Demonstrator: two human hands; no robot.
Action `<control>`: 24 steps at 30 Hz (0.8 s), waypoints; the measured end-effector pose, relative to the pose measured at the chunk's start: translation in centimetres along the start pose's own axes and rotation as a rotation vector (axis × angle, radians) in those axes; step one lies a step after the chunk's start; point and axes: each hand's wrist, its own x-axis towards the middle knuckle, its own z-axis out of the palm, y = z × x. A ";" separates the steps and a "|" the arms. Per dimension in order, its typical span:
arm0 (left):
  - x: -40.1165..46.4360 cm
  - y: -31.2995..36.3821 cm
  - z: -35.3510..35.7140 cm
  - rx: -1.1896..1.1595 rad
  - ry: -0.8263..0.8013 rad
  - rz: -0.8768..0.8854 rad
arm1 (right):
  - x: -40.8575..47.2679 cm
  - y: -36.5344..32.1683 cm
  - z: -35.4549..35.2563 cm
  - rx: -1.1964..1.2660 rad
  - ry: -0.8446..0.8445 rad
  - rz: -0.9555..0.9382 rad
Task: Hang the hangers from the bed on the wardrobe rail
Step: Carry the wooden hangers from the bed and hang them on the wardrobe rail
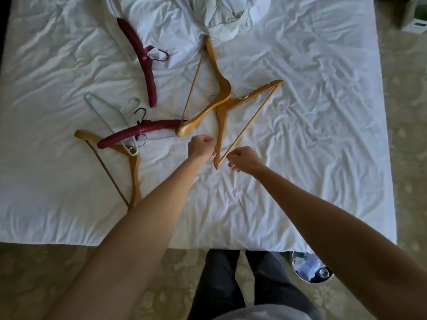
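Both forearms reach out over the bed [300, 158], white rumpled sheet, crumpled bedding [208, 15] at the far edge. Dark trousers and patterned carpet [34, 273] at the bottom, small bin [310, 267] by the bed's near edge, right of the legs.

Hangers all on the sheet:
- nearest wooden hanger [242, 105], lower tip between the hands, its top overlapping a second wooden hanger [216, 65]
- third wooden hanger [135, 174] at left, partly behind the left forearm
- two maroon padded hangers: far one [138, 54], near one [138, 130] lying across the third wooden one
- pale green wire hanger [104, 116] crossing the near maroon one

Left hand [201, 146]: fist, fingers curled tight around the nearest hanger's lower arm. Right hand [245, 159]: thumb and forefinger pinched on its crossbar near the tip, other fingers loosely curled.
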 end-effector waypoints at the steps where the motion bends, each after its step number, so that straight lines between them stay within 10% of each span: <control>1: 1.9 0.2 -0.1 0.002 0.006 -0.013 | 1.5 -0.2 0.4 -0.002 0.007 0.011; 13: 18.7 1.5 1.3 0.496 0.246 0.251 | 17.0 -1.4 4.5 -0.274 0.112 0.153; 24: 22.8 0.9 2.5 0.795 0.124 0.247 | 19.6 -0.6 5.6 -0.333 0.221 0.226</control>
